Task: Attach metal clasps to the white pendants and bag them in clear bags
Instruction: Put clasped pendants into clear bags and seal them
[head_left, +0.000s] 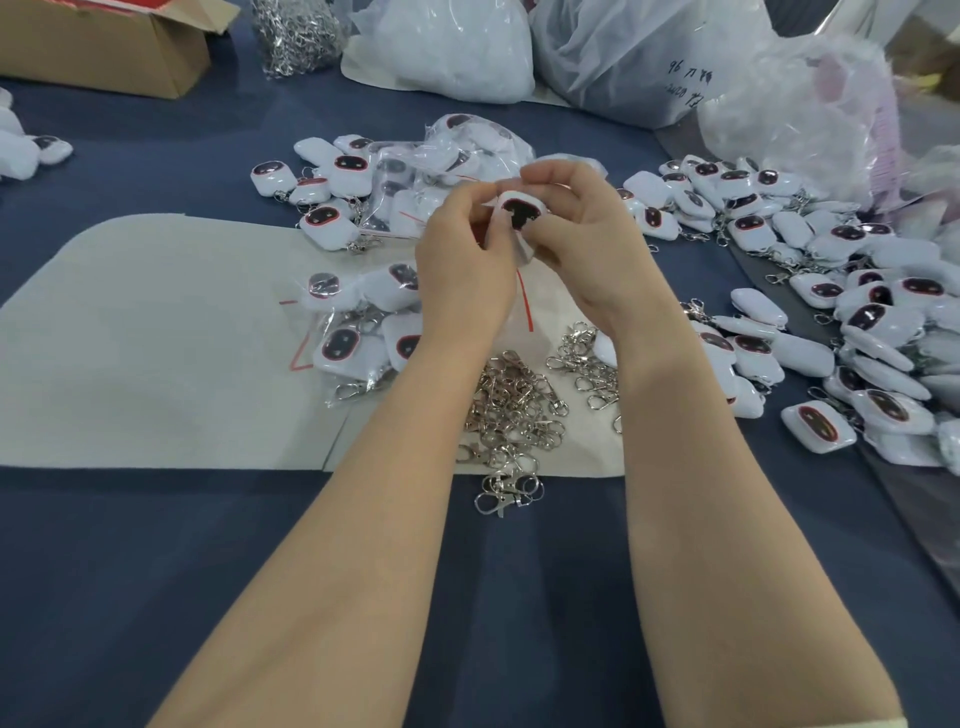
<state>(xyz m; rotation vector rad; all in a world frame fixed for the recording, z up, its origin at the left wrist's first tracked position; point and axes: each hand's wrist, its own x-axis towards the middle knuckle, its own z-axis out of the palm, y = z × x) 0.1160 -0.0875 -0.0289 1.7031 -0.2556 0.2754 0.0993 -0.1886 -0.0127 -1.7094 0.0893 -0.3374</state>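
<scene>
Both hands meet at a white pendant (519, 210), held up between them. The left hand (465, 260) sits just left of the pendant, back to the camera, fingers curled, thumb and fingertips pinching its left edge. The right hand (582, 234) is just right of it, fingers curled over its top and thumb against its right side. Both bare forearms (374, 499) run up from below the pendant, converging at the wrists.

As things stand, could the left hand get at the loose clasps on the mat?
Probably, once freed. The clasps lie uncovered between the forearms, close to the left hand, but that hand and the right hand both grip a pendant.
</scene>
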